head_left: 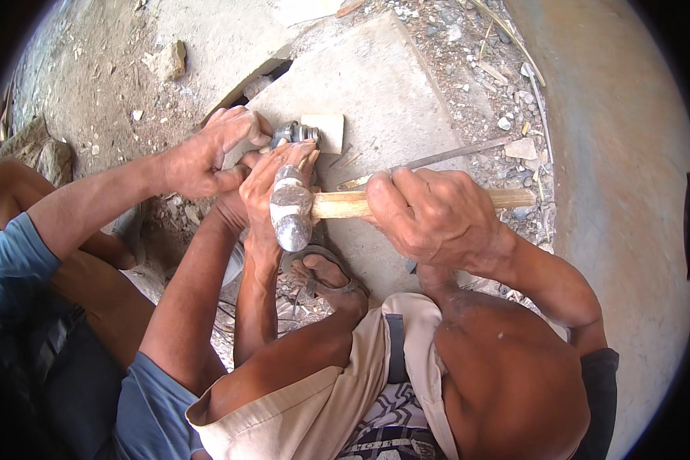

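My right hand (437,216) is closed round the wooden handle of a ball-peen hammer (341,205). The hammer's scuffed steel head shows in front of my left hand (267,184) and hides part of it. The fingers of my left hand are wrapped against a dark, ridged cylindrical metal part (295,133). That part lies against a small pale block (328,132) on a concrete slab (360,84). From the left, a co-worker's two hands reach in; the upper hand (215,149) is at the metal part, while the other is partly hidden behind mine.
A long flat metal bar (456,152) lies across the slab's right side, with thin slivers (351,159) near the block. Rubble and pebbles (506,123) line a smooth wall (621,153) at right. A stone (172,61) sits far left. The co-worker's knee (11,184) is at left.
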A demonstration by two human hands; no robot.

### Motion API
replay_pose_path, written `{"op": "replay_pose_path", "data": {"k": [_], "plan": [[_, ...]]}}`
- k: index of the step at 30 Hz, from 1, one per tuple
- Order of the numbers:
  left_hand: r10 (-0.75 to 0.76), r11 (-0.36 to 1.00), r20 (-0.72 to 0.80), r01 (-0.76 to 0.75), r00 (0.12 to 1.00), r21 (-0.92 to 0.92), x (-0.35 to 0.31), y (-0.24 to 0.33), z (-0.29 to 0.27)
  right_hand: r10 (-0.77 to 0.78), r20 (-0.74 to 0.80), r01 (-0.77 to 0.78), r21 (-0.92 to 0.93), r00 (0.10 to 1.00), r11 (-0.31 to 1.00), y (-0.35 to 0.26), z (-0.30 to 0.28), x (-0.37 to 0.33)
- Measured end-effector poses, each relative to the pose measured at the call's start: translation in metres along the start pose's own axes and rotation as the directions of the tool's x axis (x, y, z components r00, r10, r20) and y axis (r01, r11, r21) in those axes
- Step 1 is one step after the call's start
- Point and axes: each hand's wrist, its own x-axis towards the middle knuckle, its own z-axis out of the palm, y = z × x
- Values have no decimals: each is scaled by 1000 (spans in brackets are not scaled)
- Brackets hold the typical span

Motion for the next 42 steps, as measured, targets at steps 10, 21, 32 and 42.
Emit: {"op": "replay_pose_path", "data": {"k": [10,21,32,42], "plan": [[3,1000,15,-3,1000,-4,1,1,2,-106,-127,112,39,986,993,-3,-1,-3],[2,1000,53,-1,999,-1,2,1,-3,-85,-96,89,39,992,995,0,0,-1],[29,999,187,-25,982,-23,9,0,-10,-66,-52,69,61,996,996,1,-1,0],[204,969,787,-9,582,-245,73,-68,-81,-47,-42,50,72,998,996,6,1,1]]}}
